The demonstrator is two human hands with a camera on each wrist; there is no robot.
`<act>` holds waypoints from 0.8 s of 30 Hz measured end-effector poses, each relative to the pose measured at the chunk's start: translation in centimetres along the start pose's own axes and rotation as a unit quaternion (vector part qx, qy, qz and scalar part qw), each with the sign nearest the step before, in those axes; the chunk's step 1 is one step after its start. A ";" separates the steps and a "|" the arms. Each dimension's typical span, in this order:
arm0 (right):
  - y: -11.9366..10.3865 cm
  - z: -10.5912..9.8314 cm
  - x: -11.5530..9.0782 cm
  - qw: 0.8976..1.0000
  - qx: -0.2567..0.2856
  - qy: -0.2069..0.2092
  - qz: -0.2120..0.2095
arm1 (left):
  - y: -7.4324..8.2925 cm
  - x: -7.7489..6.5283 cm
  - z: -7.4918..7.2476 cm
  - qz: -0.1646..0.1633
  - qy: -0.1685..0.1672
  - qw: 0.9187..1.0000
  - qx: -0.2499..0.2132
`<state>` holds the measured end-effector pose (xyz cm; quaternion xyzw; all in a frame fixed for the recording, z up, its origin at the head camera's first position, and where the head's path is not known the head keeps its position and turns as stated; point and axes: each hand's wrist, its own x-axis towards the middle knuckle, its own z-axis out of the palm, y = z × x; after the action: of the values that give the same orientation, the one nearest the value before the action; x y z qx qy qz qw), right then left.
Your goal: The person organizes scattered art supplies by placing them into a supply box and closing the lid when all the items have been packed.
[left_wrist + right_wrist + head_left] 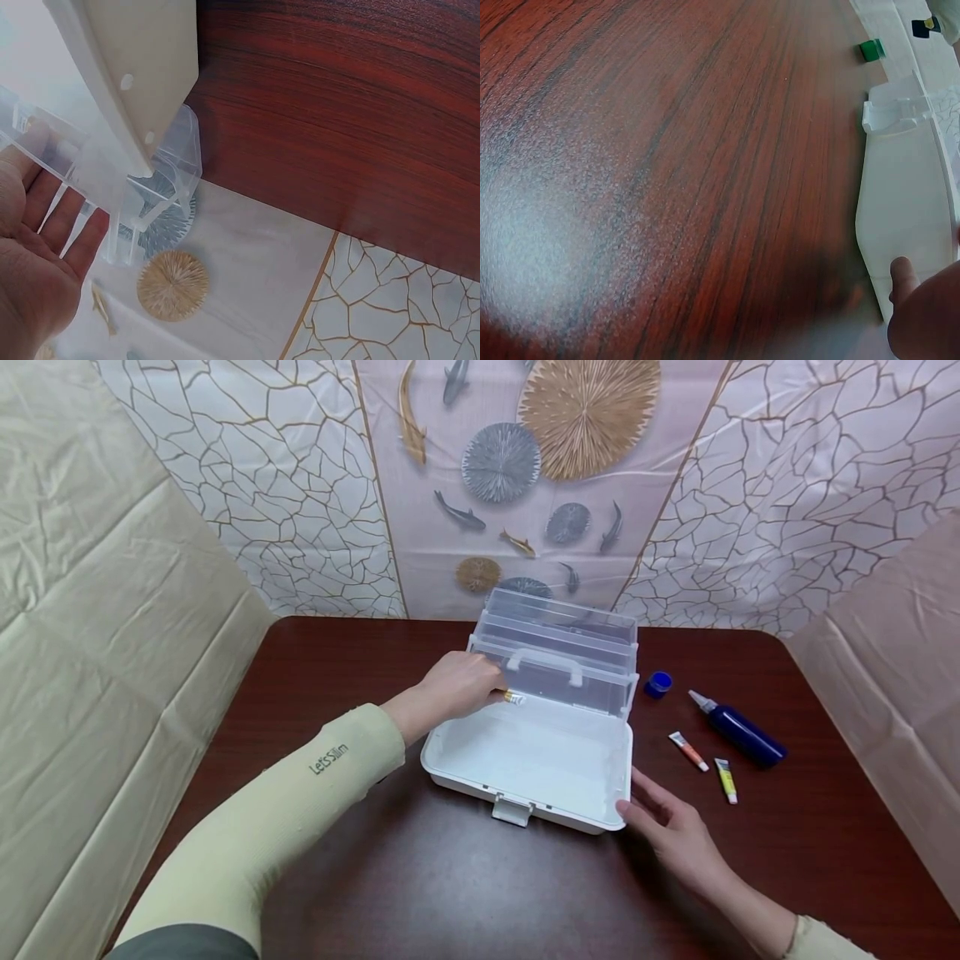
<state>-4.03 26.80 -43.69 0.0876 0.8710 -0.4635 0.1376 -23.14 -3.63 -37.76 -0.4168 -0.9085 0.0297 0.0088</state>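
Note:
A white plastic storage box (525,760) stands with its clear handled lid (555,635) tipped back. Over the box's back left part, my left hand (461,683) pinches a small yellow-orange tube (513,697) with a whitish end; most of it is hidden by the fingers. In the left wrist view, the left hand (45,240) overlaps the clear plastic beside the box wall (142,67). At the front right corner my right hand (678,831) grips the box, thumb on the rim and fingers along the side. The right wrist view has the thumb (904,277) against the front wall.
Right of the box lie a blue pot (657,684), a dark blue bottle (742,733) with a pointed nozzle, an orange-red paint tube (688,751) and a yellow paint tube (726,780). A small green pot (871,50) shows past the box in the right wrist view.

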 end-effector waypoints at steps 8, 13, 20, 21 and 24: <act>0.0 0.0 0.1 1.000 0.000 0.002 -0.003 | 0.0 -0.1 0.0 0.003 0.001 1.000 -0.001; 0.0 0.1 0.1 1.000 0.001 0.002 -0.003 | 0.0 -0.4 -0.1 0.010 0.011 1.000 -0.005; 0.0 0.1 0.0 1.000 0.003 0.005 -0.003 | 0.0 -1.4 -0.6 0.033 0.048 0.998 -0.005; 0.0 0.1 0.0 1.000 0.003 0.006 -0.002 | -0.1 -1.6 -0.7 0.040 0.052 0.998 -0.002; 0.1 0.1 0.1 1.000 0.003 0.005 -0.002 | -0.4 -2.3 -1.2 0.054 0.057 0.997 0.003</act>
<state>-4.10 26.73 -43.87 0.0886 0.8704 -0.4659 0.1321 -21.88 -5.61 -36.53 -0.4662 -0.8826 0.0096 0.0601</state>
